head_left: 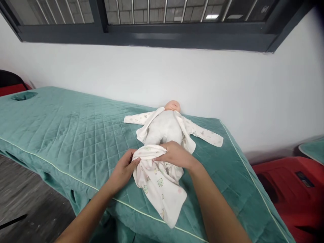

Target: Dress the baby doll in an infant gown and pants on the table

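Holding bunched printed cloth (163, 192) between left grip (124, 167) and right grip (176, 154)

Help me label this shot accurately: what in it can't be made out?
All in the head view:
The doll's lower legs: hidden by the printed cloth.
Some fingers of the left hand and right hand: hidden by the cloth or the hands themselves.
Any writing on the dark label: too small and blurred.
Black rod: cut off by the left edge.
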### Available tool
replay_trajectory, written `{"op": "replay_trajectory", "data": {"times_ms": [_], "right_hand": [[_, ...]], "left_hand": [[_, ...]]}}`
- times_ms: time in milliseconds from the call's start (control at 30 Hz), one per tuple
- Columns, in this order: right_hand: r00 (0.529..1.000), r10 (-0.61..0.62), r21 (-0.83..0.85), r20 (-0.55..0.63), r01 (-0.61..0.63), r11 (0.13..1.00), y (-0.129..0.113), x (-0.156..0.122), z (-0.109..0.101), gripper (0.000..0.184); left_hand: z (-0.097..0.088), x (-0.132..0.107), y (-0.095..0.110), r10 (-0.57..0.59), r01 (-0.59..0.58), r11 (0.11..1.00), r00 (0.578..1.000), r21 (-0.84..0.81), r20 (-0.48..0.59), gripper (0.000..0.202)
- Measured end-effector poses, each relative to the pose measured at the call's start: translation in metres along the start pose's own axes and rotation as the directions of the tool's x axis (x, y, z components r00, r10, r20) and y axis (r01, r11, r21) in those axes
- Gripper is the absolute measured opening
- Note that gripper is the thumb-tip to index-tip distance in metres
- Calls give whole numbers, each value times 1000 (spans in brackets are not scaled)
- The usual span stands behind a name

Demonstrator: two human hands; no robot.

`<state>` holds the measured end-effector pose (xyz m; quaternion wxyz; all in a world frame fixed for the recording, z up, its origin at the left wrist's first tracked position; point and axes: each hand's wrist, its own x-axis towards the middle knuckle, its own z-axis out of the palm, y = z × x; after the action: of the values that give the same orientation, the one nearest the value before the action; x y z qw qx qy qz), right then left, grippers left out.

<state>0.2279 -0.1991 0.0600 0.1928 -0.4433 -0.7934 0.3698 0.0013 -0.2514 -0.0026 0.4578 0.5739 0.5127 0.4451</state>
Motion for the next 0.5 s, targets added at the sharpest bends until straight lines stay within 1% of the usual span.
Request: {"op": "replay_trajectory", "data": {"times_ms": [67, 167, 267, 333, 400, 500], "right_hand": [[1000, 24, 23, -3, -24, 999, -3, -1, 0, 35], [999, 35, 45, 29, -36, 998, -8, -2, -2, 34], [997, 33, 59, 67, -37, 998, -10, -2, -6, 33], [996, 46, 58, 74, -50, 997, -9, -2, -8, 33], [996, 63, 48, 69, -66, 997, -7, -2, -9, 31], [996, 83, 45, 32, -85, 995, -3, -2, -10, 35]], "left_hand": [[-1, 12, -3, 59, -58, 997, 998, 59, -26, 24], [3, 26, -4, 135, -119, 980, 987, 158, -90, 17], [8, 39, -5, 213, -182, 960, 968, 212, -132, 17], [11, 48, -7, 294, -257, 935, 947, 243, -129, 19], [14, 60, -9, 383, -338, 892, 918, 299, -105, 19], [16, 81, -13, 506, -435, 789, 861, 435, -57, 16]]}}
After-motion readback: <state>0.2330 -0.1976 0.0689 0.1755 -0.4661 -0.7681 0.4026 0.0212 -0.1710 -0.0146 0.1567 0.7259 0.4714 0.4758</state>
